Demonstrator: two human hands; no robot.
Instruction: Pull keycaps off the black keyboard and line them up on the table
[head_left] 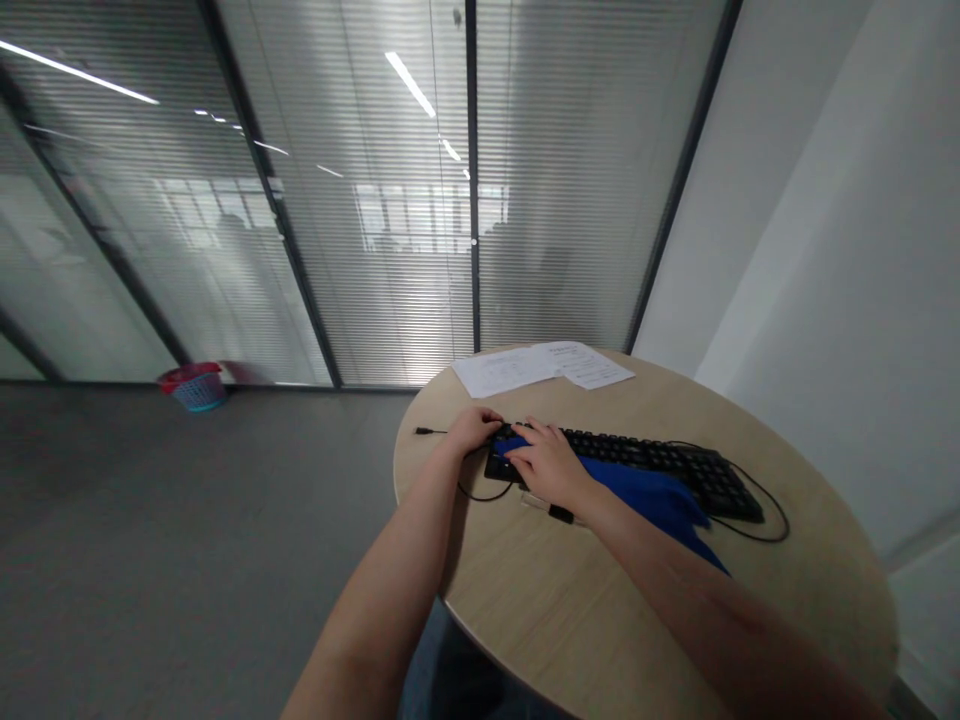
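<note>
A black keyboard (622, 450) lies across the round table, with a blue cloth (649, 495) draped along its near side and over its left end. At the keyboard's far left corner, my left hand (475, 430) holds the edge with curled fingers. My right hand (549, 462) presses part of the cloth onto the left-end keys, thumb and fingers on the fabric. Under my right wrist, a small light-coloured item with a black end (560, 514) lies on the table, partly hidden, its kind unclear.
Printed paper sheets (517, 368) lie at the back of the wooden table (555, 580). A black cable (784, 525) loops around the keyboard; its plug (425, 431) rests near the left edge. A red and blue basket (196, 388) stands on the floor by the glass partition.
</note>
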